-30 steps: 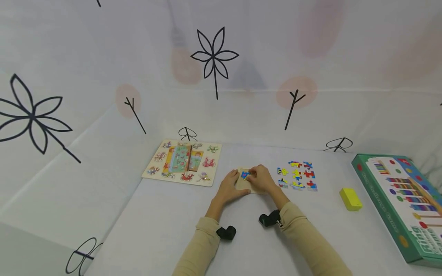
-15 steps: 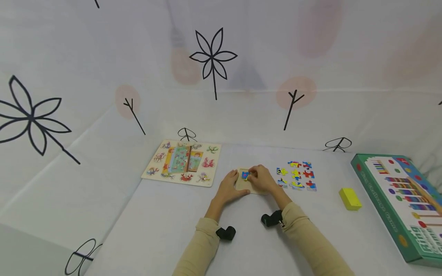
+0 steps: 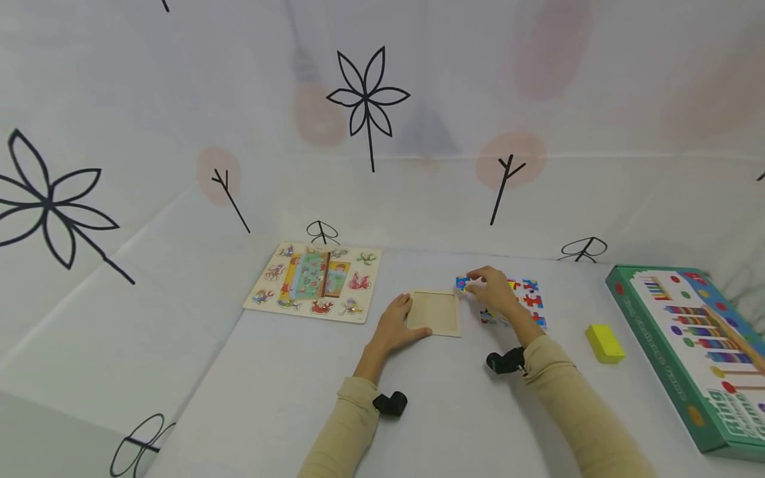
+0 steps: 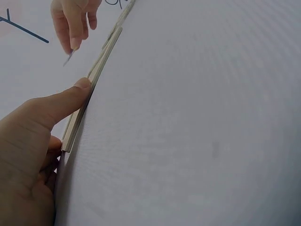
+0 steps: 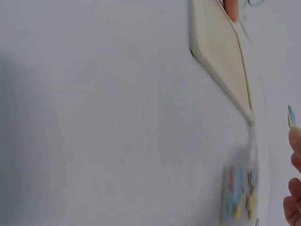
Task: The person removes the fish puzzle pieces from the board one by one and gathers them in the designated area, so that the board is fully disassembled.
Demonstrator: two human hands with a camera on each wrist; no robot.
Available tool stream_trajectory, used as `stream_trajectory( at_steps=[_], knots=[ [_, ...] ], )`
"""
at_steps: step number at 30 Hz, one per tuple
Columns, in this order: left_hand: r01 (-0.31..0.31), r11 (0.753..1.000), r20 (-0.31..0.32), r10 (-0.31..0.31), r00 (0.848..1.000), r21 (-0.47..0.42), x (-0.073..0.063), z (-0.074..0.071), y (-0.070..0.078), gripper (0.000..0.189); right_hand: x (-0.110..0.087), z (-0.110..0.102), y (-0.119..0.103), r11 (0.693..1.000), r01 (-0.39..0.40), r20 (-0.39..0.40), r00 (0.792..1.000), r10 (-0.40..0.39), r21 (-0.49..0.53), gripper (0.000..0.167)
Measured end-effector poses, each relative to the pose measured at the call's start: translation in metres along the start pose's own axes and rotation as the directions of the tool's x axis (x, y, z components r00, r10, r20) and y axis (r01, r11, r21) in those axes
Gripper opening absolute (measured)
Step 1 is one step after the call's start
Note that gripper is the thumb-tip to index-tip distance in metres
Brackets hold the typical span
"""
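Note:
My left hand (image 3: 391,326) grips a small square wooden puzzle tray (image 3: 436,313) at its left side and near corner. In the left wrist view the thumb lies on the edge of the tray (image 4: 101,63), with the other fingers partly hidden. A blue jigsaw piece (image 3: 461,283) is pinched between the thumb and fingertips of my right hand (image 3: 499,292), right of the tray. In the right wrist view that jigsaw piece (image 5: 291,116) is held above the table. Several colourful loose jigsaw pieces (image 3: 531,300) lie under and beside the right hand, which partly covers them.
A wooden sea-animal puzzle board (image 3: 373,279) with a picture piece on it lies at the back left. Toward the right is a yellow block (image 3: 605,344), and beyond it a large green game box (image 3: 675,372). A white patterned cloth (image 3: 430,219) hangs behind the table.
My right hand has lifted the blue jigsaw piece off the wooden tray and carried it right, toward the loose pieces. The tray's inside is now bare. My left hand has stayed in place.

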State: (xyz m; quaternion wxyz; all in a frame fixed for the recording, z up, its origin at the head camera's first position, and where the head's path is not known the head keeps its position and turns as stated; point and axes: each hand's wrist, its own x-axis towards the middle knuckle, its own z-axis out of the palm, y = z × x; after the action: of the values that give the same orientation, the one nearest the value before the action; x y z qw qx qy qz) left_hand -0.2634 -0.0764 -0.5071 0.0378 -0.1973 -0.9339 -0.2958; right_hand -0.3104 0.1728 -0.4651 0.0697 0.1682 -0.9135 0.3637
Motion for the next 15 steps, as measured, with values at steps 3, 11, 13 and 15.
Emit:
stream_trajectory(
  at_steps=[3, 11, 13, 15],
  knots=[
    [-0.006, 1.000, -0.001, 0.006, 1.000, 0.005, -0.001, 0.000, 0.000, 0.084, 0.003, -0.013, 0.012, 0.999, -0.034, -0.015, 0.999, 0.034, -0.042, 0.031],
    [0.009, 1.000, 0.012, -0.009, 1.000, 0.004, 0.000, 0.001, -0.001, 0.085, 0.009, -0.029, 0.031, 0.960, -0.221, 0.023, 0.973, 0.229, -0.172, 0.035],
    [0.009, 1.000, 0.010, -0.009, 1.000, 0.001, 0.000, 0.001, -0.001, 0.085, 0.010, -0.030, 0.035, 0.954, -0.241, 0.038, 0.967, 0.251, -0.180, 0.036],
    [0.009, 1.000, 0.010, -0.009, 1.000, 0.000, 0.001, 0.001, -0.001, 0.085, 0.011, -0.030, 0.038, 0.949, -0.256, 0.051, 0.962, 0.269, -0.182, 0.036]
  ],
)
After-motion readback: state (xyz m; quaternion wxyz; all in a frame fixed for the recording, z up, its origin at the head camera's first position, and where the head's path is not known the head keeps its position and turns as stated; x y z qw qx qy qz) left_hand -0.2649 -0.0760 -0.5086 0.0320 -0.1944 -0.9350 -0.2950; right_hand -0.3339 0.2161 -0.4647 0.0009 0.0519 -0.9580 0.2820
